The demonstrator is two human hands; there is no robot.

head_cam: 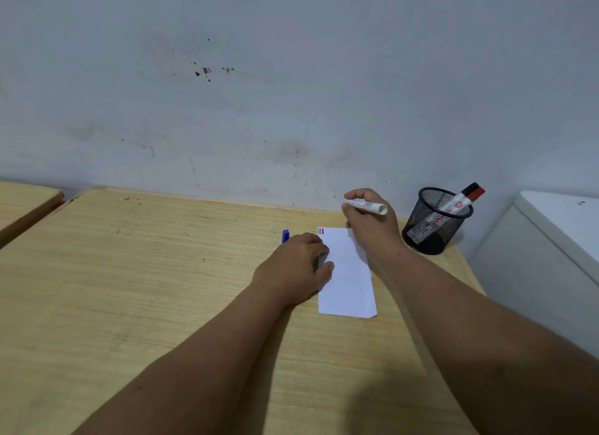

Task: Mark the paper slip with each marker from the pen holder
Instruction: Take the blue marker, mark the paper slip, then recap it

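A white paper slip (348, 279) lies on the wooden desk (146, 272), with short blue and red marks at its top left corner. My left hand (296, 267) rests on the slip's left edge, and a blue marker cap (285, 236) pokes out beyond its fingers. My right hand (369, 224) is closed around a white marker (368, 206) at the slip's far right corner; the marker's tip is hidden by the hand. A black mesh pen holder (436, 222) stands to the right, holding a black-capped and a red-capped marker (466, 196).
A stained grey wall runs right behind the desk. A second wooden desk (22, 201) sits at the far left across a narrow gap. A white cabinet (557, 240) stands beside the desk's right edge, just past the pen holder.
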